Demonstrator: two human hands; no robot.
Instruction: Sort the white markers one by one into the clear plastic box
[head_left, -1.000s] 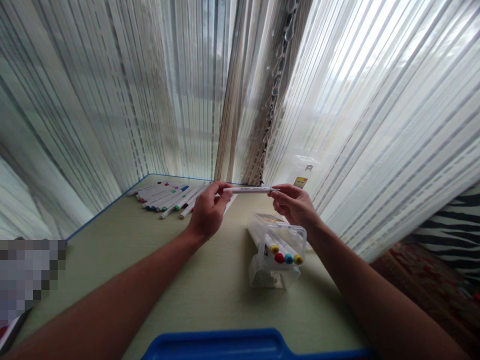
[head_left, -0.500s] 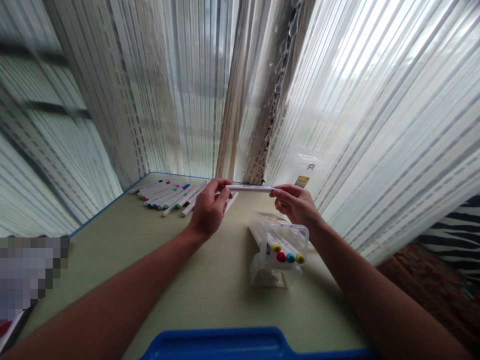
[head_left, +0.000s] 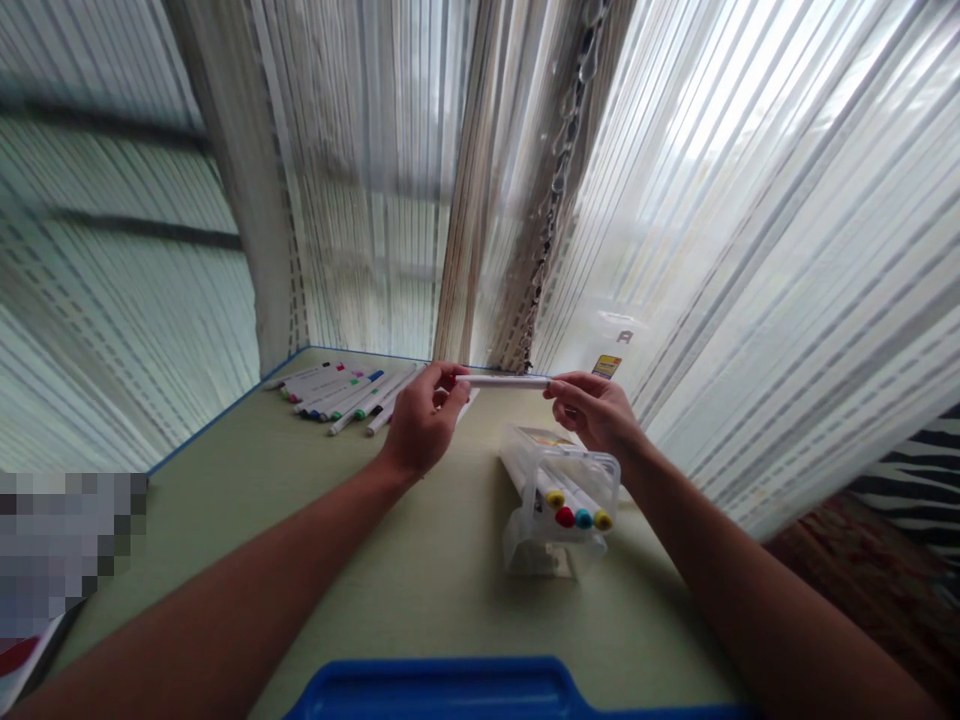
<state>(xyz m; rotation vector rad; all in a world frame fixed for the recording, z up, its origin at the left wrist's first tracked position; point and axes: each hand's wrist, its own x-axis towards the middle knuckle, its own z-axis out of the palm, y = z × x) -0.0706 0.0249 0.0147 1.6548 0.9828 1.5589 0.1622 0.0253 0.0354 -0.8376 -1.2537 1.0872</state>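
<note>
A white marker pen [head_left: 502, 381] is held level above the pale green table [head_left: 390, 570], one end in each hand. My left hand [head_left: 421, 428] pinches its left end with closed fingers. My right hand [head_left: 596, 412] pinches its right end. Just below my right hand lies a clear plastic marker case [head_left: 559, 500] on its side, open toward me, showing several markers with yellow, red and blue caps. A row of several loose white markers [head_left: 341, 392] with coloured caps lies on the table at the far left, beyond my left hand.
Striped sheer curtains [head_left: 712, 250] hang close round the table's far and side edges. A blue tray rim [head_left: 450, 690] sits at the near edge. A clear packet with a yellow label [head_left: 607, 365] leans by the curtain. Zebra-striped fabric [head_left: 915, 470] lies at the right.
Both hands still hold the marker in nearly the same place. The red cap end seen by my left fingers is now hidden. The view has shifted a little to the left.
</note>
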